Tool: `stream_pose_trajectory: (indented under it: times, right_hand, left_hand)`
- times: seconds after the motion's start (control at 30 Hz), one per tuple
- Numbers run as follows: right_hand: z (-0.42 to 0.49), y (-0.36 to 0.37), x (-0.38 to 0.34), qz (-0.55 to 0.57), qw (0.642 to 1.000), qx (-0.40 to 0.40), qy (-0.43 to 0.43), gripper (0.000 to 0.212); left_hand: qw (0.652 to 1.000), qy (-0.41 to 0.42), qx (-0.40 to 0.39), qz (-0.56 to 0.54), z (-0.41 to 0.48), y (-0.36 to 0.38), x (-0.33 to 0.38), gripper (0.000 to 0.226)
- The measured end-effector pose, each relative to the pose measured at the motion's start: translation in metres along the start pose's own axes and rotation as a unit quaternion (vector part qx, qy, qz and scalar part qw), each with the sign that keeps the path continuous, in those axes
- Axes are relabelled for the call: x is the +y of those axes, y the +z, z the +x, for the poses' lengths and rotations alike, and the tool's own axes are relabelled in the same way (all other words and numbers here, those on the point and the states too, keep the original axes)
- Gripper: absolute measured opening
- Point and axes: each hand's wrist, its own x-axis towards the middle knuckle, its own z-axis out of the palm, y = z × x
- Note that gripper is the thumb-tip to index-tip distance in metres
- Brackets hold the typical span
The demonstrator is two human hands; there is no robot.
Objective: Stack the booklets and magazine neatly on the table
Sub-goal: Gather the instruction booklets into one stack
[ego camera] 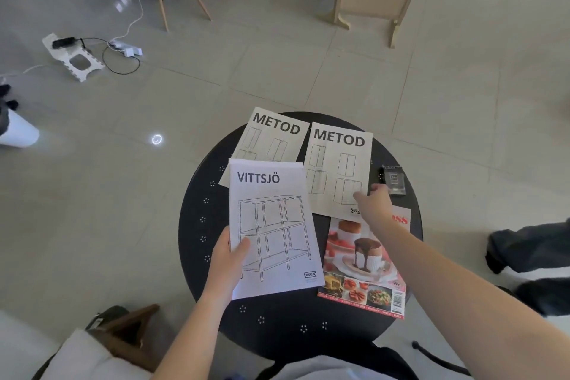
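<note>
One round black table (197,225) stands on a pale tiled floor and carries five loose items: three booklets, one magazine and one small dark packet.

Left side: the left hand (226,259) grips the near left edge of the VITTSJÖ booklet (274,225), thumb on the cover, fingers underneath and out of sight. This booklet shows a line drawing of a shelf unit. Its near left corner projects past the table edge. Its far edge overlaps the near part of the first METOD booklet (273,136), which lies at the far left of the table, tilted, with its far corner overhanging the rim.

Centre: the second METOD booklet (337,163) lies flat just right of the first, the two nearly touching along their adjoining edges. Both METOD covers show cabinet drawings.

Right of centre: the right hand (373,203) reaches across to the near right corner of the second METOD booklet. The fingers are curled at the paper's edge; whether they have closed on it cannot be told. The right forearm crosses above the magazine (361,268), which lies flat at the near right, showing a dessert cover and a barcode, its title partly hidden by the arm.

Right: the small dark packet (393,179) lies at the far right, just beside the right hand, apart from all booklets.
</note>
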Motion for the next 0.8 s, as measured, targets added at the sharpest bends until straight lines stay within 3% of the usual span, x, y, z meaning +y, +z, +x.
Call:
stream_pose_trajectory:
  times: [0.23, 0.43, 0.63, 0.8]
  right_hand:
    - [0.023, 0.010, -0.007, -0.051, 0.998, 0.022, 0.003, 0.062]
    - [0.037, 0.012, -0.008, -0.089, 0.995, 0.022, 0.042, 0.062]
    - [0.045, 0.011, -0.008, -0.080, 0.995, 0.008, 0.055, 0.056]
    - [0.047, 0.011, -0.004, -0.060, 0.998, 0.001, 0.008, 0.031]
  left_hand:
    - [1.000, -0.016, 0.016, 0.007, 0.009, 0.015, -0.002, 0.030]
    - [0.999, -0.020, 0.031, 0.012, 0.015, 0.022, -0.003, 0.038]
    - [0.999, -0.028, 0.039, 0.015, 0.020, 0.024, -0.003, 0.033]
    - [0.998, -0.034, 0.047, 0.009, 0.021, 0.021, -0.001, 0.033]
